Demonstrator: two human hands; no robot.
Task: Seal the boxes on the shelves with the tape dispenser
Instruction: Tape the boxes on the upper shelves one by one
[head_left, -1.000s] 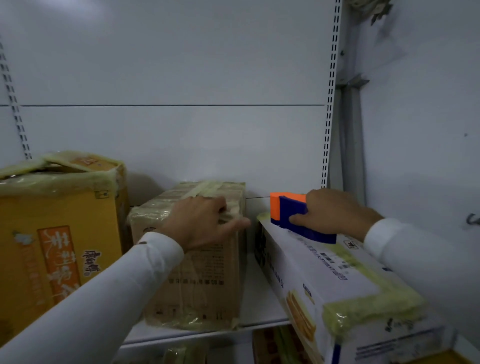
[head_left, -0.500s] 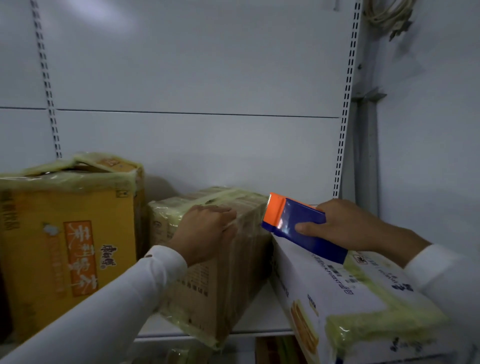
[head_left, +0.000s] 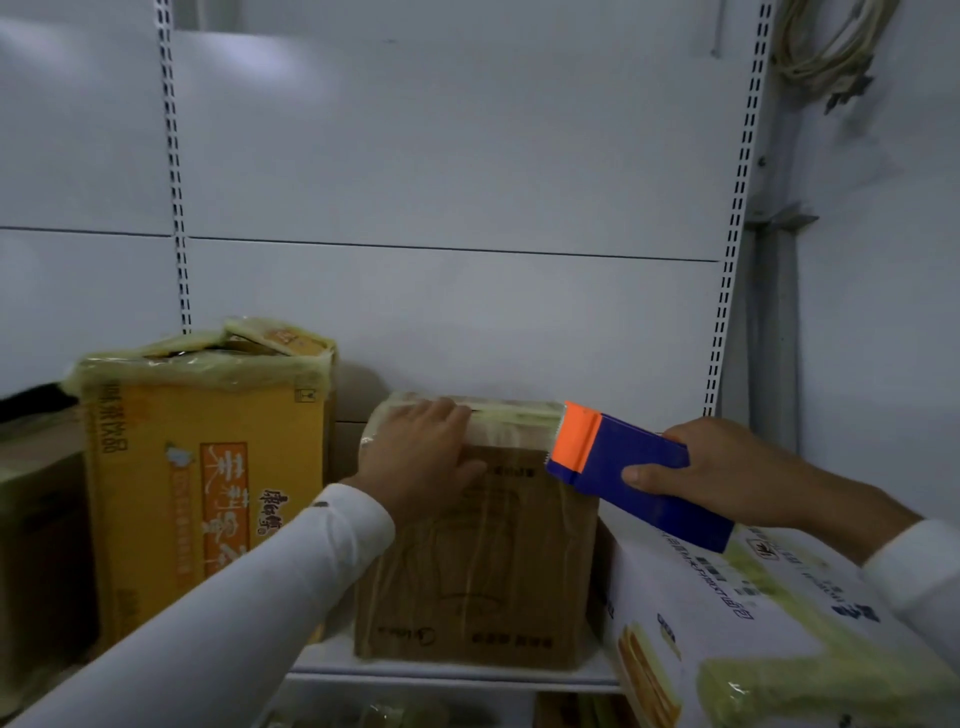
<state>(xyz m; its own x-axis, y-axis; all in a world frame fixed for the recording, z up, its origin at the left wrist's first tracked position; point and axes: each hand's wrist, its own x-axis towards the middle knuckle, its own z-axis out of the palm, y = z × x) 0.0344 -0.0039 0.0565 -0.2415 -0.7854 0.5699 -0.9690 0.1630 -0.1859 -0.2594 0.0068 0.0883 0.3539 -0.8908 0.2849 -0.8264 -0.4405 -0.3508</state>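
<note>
A plain brown cardboard box (head_left: 483, 571) stands on the shelf in the middle, its top and front wrapped in yellowish tape. My left hand (head_left: 421, 462) grips its top front edge, fingers curled over the top. My right hand (head_left: 727, 473) holds a blue tape dispenser (head_left: 639, 478) with an orange cutter end, which sits at the box's top right corner. A white box (head_left: 753, 623) with taped seams lies tilted at the right under the dispenser. A yellow printed box (head_left: 208, 493) with taped, bulging flaps stands at the left.
The white shelf edge (head_left: 452, 675) runs below the boxes, with more boxes dimly visible underneath. Slotted uprights (head_left: 727, 260) flank the white back panel. A coiled cable (head_left: 826, 47) hangs at the top right. A dark box (head_left: 36, 545) sits at the far left.
The brown box has been turned so its front faces me. My left hand stayed on its top edge. The dispenser lifted off the white box and moved left to the brown box's corner.
</note>
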